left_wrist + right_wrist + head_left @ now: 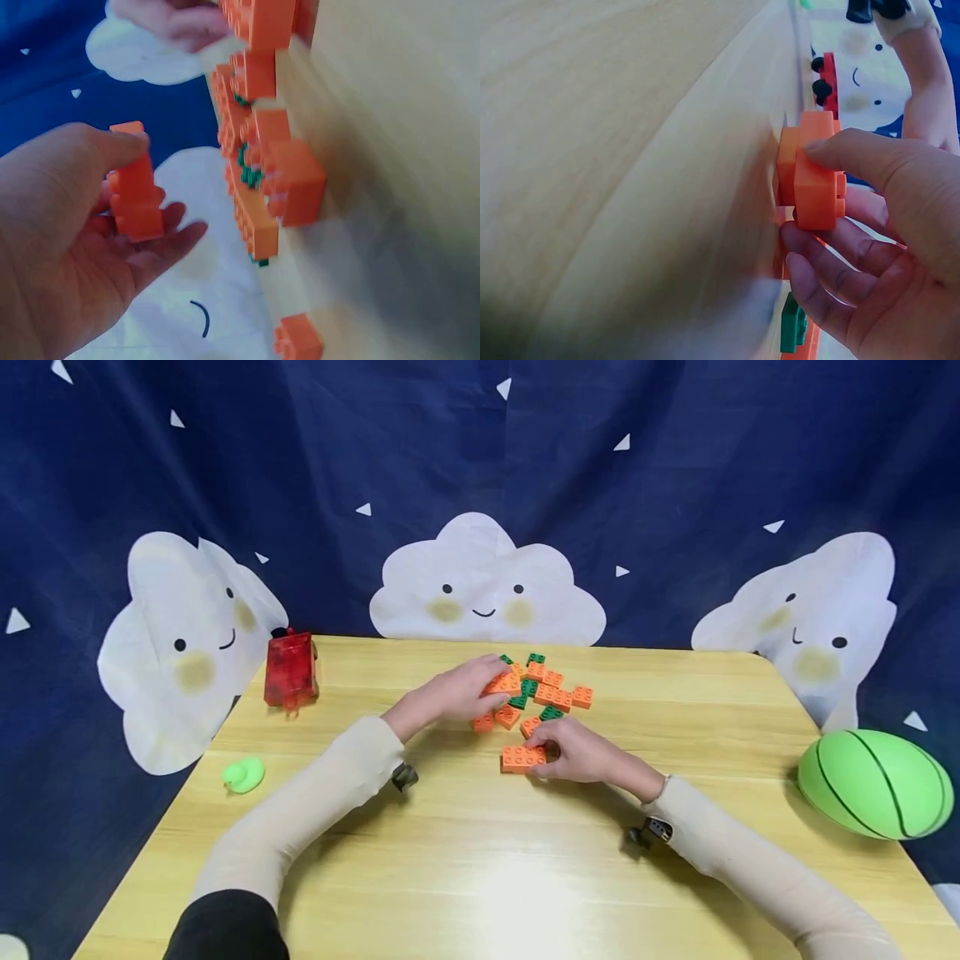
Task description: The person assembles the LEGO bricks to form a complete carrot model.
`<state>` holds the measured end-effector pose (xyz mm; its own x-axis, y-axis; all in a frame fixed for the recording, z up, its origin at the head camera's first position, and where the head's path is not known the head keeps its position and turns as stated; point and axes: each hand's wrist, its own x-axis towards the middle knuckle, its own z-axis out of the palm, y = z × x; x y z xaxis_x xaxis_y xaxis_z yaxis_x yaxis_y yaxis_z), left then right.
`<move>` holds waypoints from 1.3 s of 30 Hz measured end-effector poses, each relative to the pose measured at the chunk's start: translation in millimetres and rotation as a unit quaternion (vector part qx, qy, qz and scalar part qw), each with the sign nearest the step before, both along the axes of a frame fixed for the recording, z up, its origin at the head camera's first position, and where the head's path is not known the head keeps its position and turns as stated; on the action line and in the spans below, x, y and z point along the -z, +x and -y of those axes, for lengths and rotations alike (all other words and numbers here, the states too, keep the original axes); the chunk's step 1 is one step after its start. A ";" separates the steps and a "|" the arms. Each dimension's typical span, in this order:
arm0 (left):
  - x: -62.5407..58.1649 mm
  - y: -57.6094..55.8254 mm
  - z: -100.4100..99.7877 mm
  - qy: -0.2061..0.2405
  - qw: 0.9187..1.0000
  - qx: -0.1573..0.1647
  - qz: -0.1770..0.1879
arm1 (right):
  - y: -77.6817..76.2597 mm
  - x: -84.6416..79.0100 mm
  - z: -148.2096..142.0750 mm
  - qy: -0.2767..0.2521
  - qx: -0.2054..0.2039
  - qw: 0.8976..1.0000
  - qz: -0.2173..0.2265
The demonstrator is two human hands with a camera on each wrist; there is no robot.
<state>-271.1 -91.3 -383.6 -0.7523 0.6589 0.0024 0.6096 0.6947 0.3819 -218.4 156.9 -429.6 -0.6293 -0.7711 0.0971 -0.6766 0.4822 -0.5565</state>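
Note:
My left hand (pixel 467 687) pinches an orange toy building brick (pixel 137 187) between thumb and fingers, held above the far-left part of a loose pile. Nearer the front, my right hand (pixel 581 750) grips another orange brick (pixel 816 176) by its right end, studs up. Just below that one, a further orange brick (pixel 786 165) shows in the right wrist view; whether the two are joined I cannot tell. Around the hands lie several orange bricks (pixel 546 693) and several green bricks (pixel 551 713), some partly hidden by my fingers.
A red toy vehicle (pixel 290 670) stands at the table's back left, with a green rubber duck (pixel 243 774) nearer on that side. At the right edge sits a green ball (pixel 873 783) with dark lines. A dark blue curtain (pixel 637 485) with clouds hangs behind the wooden table (pixel 420 877).

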 end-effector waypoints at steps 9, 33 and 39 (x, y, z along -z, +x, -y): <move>23.8 34.6 8.0 0.087 0.995 0.029 0.041 | -1.8 -0.1 -3.0 0.010 -0.001 1.000 -0.006; 50.7 57.7 4.5 0.090 0.992 0.050 0.067 | 0.0 -0.8 -4.2 0.003 -0.001 1.000 0.010; 50.9 58.9 3.2 0.083 0.994 0.046 0.058 | -0.9 0.5 -4.9 0.002 0.008 1.000 0.016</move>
